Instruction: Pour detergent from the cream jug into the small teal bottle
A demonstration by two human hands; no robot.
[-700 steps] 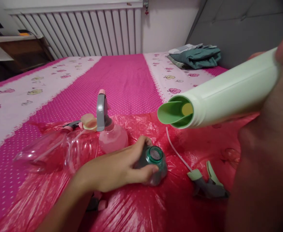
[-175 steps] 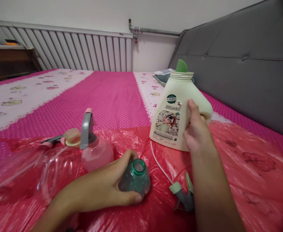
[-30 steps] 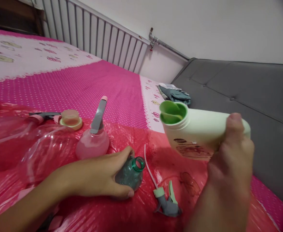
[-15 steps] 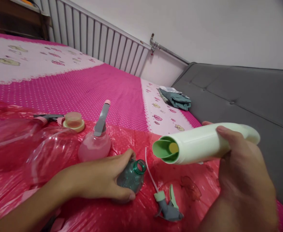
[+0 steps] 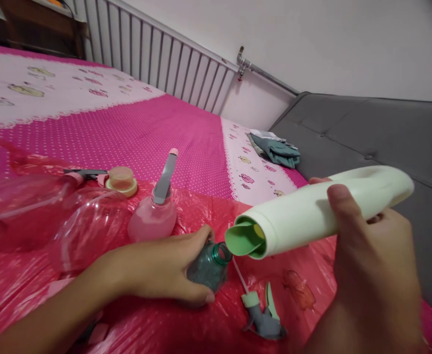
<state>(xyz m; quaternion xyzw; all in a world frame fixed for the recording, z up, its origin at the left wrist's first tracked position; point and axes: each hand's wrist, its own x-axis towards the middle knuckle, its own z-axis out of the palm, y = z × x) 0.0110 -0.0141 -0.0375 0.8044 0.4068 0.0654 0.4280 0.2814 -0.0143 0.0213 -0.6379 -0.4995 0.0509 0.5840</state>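
Note:
My left hand (image 5: 164,270) is wrapped round a green see-through spray bottle (image 5: 209,268), its threaded mouth uncovered and tipped to the right. In my right hand (image 5: 367,246) is a pale green detergent bottle (image 5: 308,211), held nearly level. Its green pouring spout (image 5: 243,238) sits close beside the small bottle's mouth; whether they touch I cannot tell. No liquid stream shows. A grey and green spray trigger head (image 5: 262,317) with its thin tube lies below the spout on the red plastic sheet (image 5: 186,329).
Left of my hands stand a pink spray bottle (image 5: 153,216) with a grey trigger and a round yellowish cap (image 5: 121,179). Clear pink-tinted bottles (image 5: 20,211) lie at far left. Folded clothes (image 5: 277,150) rest near the grey headboard (image 5: 385,142) on the pink bed.
The detergent bottle has tilted further down at its spout and come closer to the spray bottle's mouth. My left hand keeps its grip. The whole view has shifted slightly.

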